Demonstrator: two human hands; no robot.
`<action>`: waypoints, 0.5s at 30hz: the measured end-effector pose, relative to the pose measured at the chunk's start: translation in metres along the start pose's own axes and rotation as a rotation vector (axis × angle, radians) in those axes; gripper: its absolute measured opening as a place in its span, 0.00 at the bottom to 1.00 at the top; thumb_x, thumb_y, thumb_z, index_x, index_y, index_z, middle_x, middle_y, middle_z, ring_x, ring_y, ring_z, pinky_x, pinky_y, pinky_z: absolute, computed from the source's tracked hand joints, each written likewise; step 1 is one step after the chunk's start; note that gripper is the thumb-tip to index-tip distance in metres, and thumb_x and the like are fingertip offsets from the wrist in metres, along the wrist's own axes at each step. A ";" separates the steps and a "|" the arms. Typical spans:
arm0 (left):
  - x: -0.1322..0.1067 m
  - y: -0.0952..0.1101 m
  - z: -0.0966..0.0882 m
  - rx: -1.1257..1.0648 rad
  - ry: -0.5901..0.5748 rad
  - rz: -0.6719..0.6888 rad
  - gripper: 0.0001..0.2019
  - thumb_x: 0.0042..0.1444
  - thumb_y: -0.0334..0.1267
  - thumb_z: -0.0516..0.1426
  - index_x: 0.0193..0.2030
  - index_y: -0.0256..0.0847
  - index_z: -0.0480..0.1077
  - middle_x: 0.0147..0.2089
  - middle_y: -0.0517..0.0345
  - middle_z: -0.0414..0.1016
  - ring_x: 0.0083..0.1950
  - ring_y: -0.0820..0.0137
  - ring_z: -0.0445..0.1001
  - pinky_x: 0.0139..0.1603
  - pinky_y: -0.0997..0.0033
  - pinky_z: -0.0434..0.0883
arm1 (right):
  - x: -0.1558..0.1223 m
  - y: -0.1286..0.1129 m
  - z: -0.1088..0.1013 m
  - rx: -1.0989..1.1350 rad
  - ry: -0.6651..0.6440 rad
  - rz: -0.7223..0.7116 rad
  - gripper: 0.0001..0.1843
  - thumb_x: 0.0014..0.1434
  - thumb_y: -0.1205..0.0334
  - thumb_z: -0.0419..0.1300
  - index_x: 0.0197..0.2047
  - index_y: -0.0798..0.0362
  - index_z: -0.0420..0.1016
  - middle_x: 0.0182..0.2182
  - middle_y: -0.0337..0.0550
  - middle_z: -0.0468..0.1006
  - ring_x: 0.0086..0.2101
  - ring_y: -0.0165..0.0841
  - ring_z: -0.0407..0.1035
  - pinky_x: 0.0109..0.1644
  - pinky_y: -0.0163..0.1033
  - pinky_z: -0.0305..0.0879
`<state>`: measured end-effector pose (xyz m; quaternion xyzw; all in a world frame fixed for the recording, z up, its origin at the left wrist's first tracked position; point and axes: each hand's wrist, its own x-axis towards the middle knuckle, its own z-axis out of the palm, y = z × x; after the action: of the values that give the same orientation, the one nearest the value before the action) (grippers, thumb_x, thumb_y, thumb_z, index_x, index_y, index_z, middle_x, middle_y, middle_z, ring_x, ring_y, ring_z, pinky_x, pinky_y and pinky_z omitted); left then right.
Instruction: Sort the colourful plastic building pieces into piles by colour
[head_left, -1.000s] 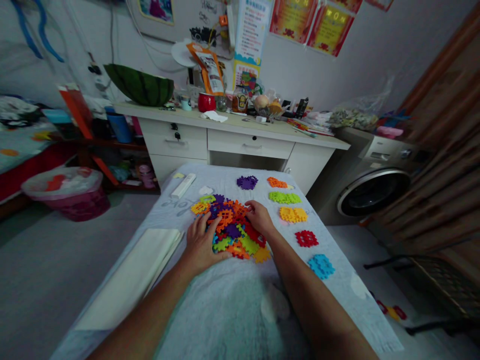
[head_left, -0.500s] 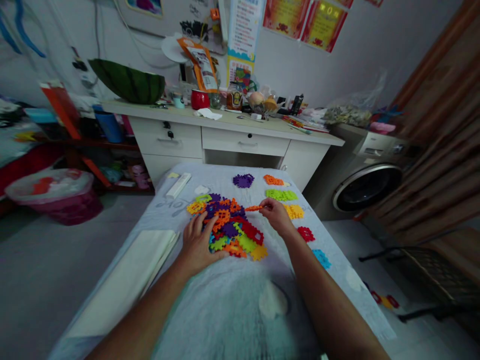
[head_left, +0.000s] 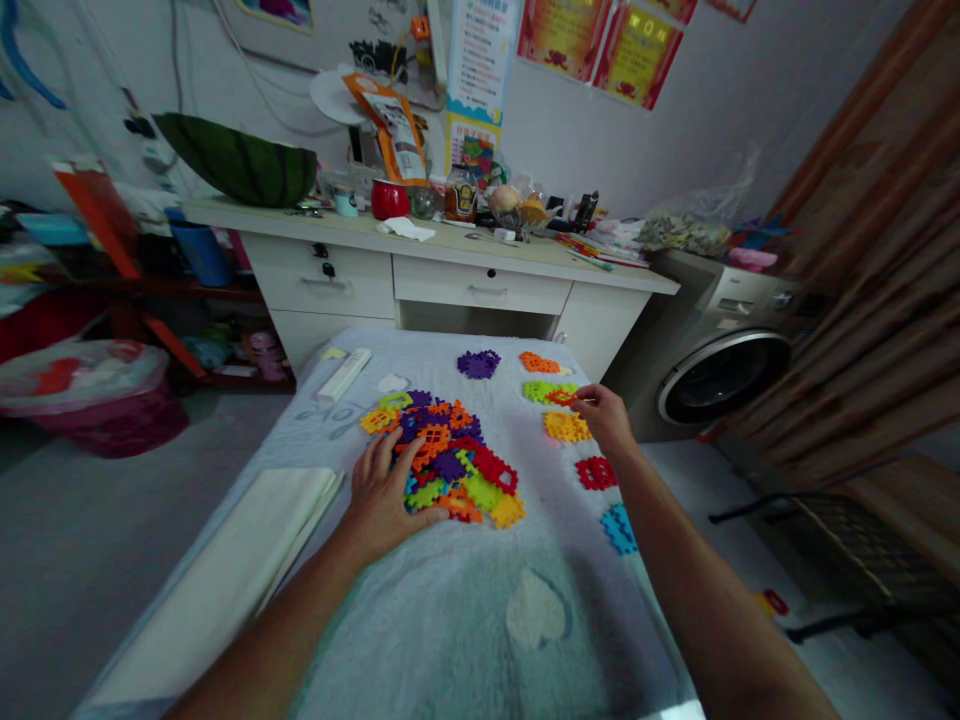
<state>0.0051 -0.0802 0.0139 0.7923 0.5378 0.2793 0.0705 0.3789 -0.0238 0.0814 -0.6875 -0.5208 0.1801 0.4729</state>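
My left hand (head_left: 384, 492) rests with fingers spread on the near left side of a mixed pile of plastic interlocking pieces (head_left: 451, 464), coloured purple, orange, red, green and yellow. My right hand (head_left: 606, 416) pinches an orange interlocking piece (head_left: 561, 397) above the green group (head_left: 537, 391). Beyond that lies an orange group (head_left: 538, 363). Nearer to me are a yellow group (head_left: 566, 427), a red group (head_left: 596, 473) and a blue group (head_left: 618, 528), partly behind my right forearm. A purple group (head_left: 478, 364) lies behind the pile.
A cloth-covered table (head_left: 450, 610) bears a white bar-shaped object (head_left: 344, 375) and a folded pale cloth (head_left: 225, 580) along its left side. Behind stands a white desk (head_left: 322, 285) crowded with objects. A washing machine (head_left: 724, 350) is at the right, a pink bin (head_left: 97, 400) at the left.
My right hand has carried the orange piece away from the pile, rightward to above the green group. My left hand stays on the pile. The view has shifted slightly.
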 end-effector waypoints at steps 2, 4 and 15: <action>0.000 0.000 0.000 0.004 0.008 0.004 0.45 0.44 0.62 0.61 0.66 0.43 0.57 0.70 0.41 0.47 0.70 0.45 0.47 0.67 0.42 0.51 | 0.021 0.003 0.008 -0.005 0.034 -0.001 0.09 0.44 0.61 0.60 0.31 0.54 0.72 0.25 0.40 0.75 0.25 0.30 0.67 0.29 0.34 0.63; 0.000 0.000 0.001 0.005 0.013 0.007 0.43 0.46 0.62 0.60 0.66 0.43 0.57 0.70 0.41 0.47 0.70 0.45 0.47 0.67 0.42 0.51 | 0.043 0.007 0.017 -0.045 0.071 -0.003 0.09 0.44 0.63 0.60 0.31 0.55 0.74 0.27 0.41 0.77 0.28 0.31 0.69 0.32 0.35 0.65; -0.002 -0.006 0.005 0.003 0.024 0.024 0.42 0.49 0.60 0.59 0.68 0.47 0.54 0.70 0.45 0.47 0.70 0.46 0.48 0.67 0.42 0.53 | 0.129 0.014 0.064 -0.366 0.172 0.088 0.18 0.51 0.69 0.55 0.44 0.58 0.80 0.39 0.50 0.81 0.39 0.35 0.74 0.45 0.36 0.67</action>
<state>0.0020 -0.0782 0.0067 0.7954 0.5295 0.2889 0.0594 0.3895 0.1201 0.0696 -0.7968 -0.4719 0.0436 0.3747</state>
